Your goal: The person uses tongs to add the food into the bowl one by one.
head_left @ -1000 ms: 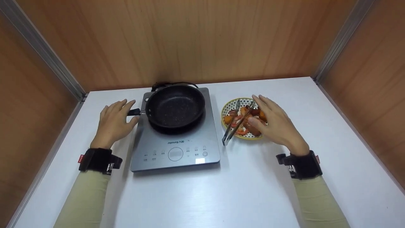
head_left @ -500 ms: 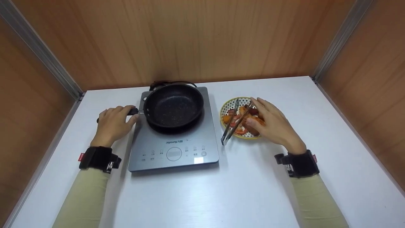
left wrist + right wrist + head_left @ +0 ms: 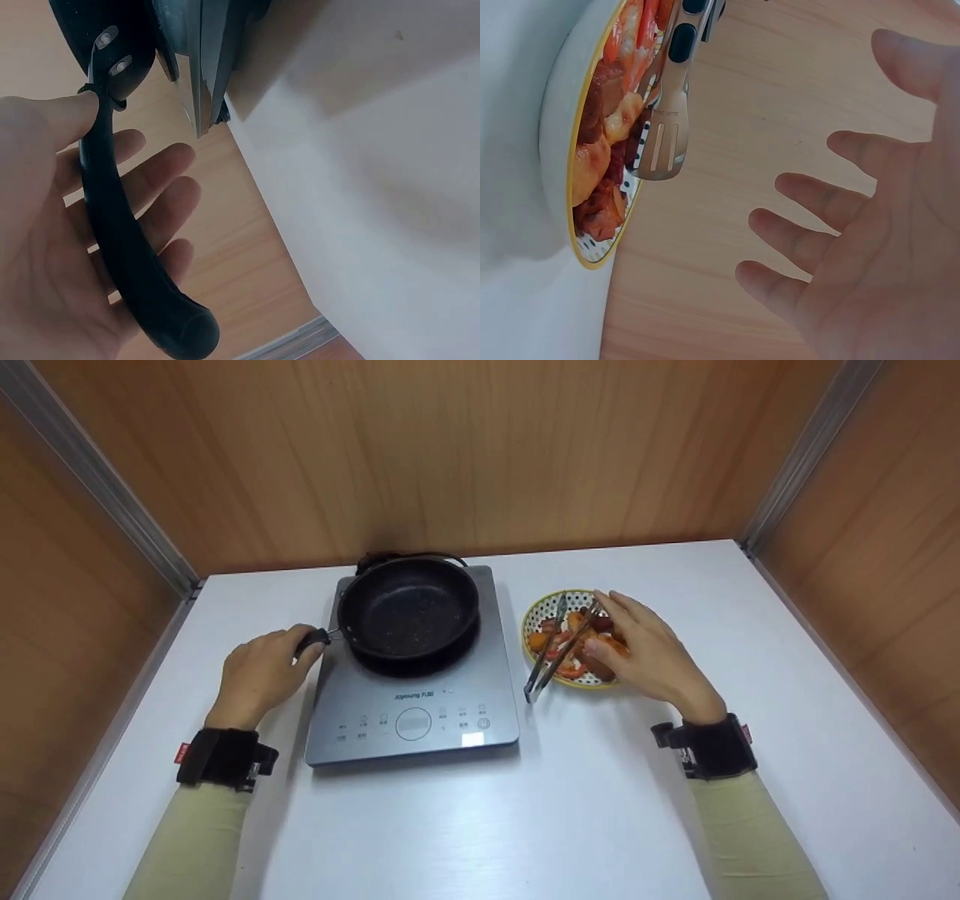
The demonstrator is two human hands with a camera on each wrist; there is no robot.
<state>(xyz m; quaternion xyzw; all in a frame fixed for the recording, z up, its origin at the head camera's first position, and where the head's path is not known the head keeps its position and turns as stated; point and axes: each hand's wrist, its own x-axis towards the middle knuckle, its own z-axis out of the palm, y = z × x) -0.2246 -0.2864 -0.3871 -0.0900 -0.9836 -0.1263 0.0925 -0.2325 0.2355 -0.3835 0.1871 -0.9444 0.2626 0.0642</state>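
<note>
My left hand (image 3: 262, 679) grips the black handle (image 3: 112, 217) of a dark frying pan (image 3: 409, 611), thumb on top near the rivets and fingers curled round underneath. The pan is over the induction cooker (image 3: 360, 682), its inside bare. My right hand (image 3: 652, 656) hovers with spread fingers over the right side of a white, black-dotted bowl with a yellow rim (image 3: 592, 687). Metal tongs (image 3: 555, 664) lie across this bowl, jaws spread over the food and hinge end past the front rim. Shrimp (image 3: 634, 37) and browned chunks (image 3: 592, 169) fill it. The right hand is apart from the tongs in the right wrist view.
The cooker and bowl stand side by side on a white table (image 3: 465, 825). Wooden panels (image 3: 480, 457) rise behind and at both sides. A black cord (image 3: 375, 559) lies behind the cooker.
My left hand has come down onto the pan handle and closed round it. The handle has swung towards me and the pan shifted slightly left. My right hand has barely moved.
</note>
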